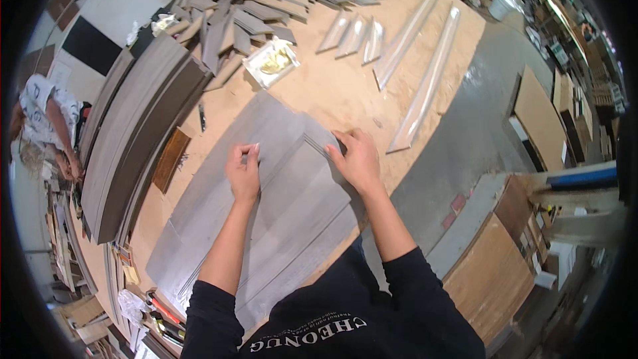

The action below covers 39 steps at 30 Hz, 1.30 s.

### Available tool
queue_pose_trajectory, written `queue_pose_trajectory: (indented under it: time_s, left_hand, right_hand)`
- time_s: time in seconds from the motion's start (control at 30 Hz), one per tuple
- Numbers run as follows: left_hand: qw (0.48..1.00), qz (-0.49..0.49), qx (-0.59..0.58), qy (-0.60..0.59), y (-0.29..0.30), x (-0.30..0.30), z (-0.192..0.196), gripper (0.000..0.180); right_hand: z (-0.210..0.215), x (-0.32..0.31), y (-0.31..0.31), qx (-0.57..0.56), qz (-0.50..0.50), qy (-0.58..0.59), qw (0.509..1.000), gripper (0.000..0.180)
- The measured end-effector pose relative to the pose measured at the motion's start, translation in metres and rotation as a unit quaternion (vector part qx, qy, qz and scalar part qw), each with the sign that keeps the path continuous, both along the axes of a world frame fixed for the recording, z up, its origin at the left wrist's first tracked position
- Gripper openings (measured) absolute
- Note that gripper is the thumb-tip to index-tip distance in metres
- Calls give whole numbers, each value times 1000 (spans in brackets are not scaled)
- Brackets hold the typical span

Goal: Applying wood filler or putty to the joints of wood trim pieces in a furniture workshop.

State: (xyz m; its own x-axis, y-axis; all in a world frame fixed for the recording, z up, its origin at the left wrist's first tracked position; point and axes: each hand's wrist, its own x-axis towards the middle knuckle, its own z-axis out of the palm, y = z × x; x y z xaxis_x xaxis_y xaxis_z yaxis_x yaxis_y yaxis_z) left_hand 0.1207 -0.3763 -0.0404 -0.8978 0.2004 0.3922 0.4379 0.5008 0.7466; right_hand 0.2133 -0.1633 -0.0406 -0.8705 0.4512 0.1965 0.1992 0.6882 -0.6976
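A large grey panel [266, 133] with a raised frame moulding lies flat on the wooden workbench [345, 86] in front of me. My left hand [244, 171] rests on the middle of the panel, fingers pinched together at the tips, with nothing visible between them. My right hand [355, 158] presses down on the panel's far right corner, fingers curled over the end of a grey moulding strip [319, 145]. Both forearms come in from the lower edge in dark sleeves.
A stack of long grey boards [133, 133] lies at the left. Short grey offcuts [232, 6] pile at the back. Clear plastic sleeves [425, 80] lie to the right, and a clear bag [271, 61] behind the panel. A person [46, 126] stands far left. Cardboard boxes [492, 272] sit on the floor.
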Motion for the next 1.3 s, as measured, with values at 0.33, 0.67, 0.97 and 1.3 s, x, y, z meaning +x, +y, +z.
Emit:
queue_pose_trajectory:
  time_s: [0.33,0.67,0.97,1.3]
  left_hand:
    - [929,121,283,-205,-124,77,48,39]
    - [809,-153,426,-376,-99,167,76,25]
    - [932,80,313,-164,-63,130,52,21]
    - [996,-85,7,-38,140,-55,33,23]
  right_hand:
    - [26,-4,-10,-6,40,37,998,56]
    - [68,64,-190,-790,368,-152,466,86]
    - [56,90,-167,-752,273,-42,599,62]
    - [51,136,60,-567,13,220,794,15]
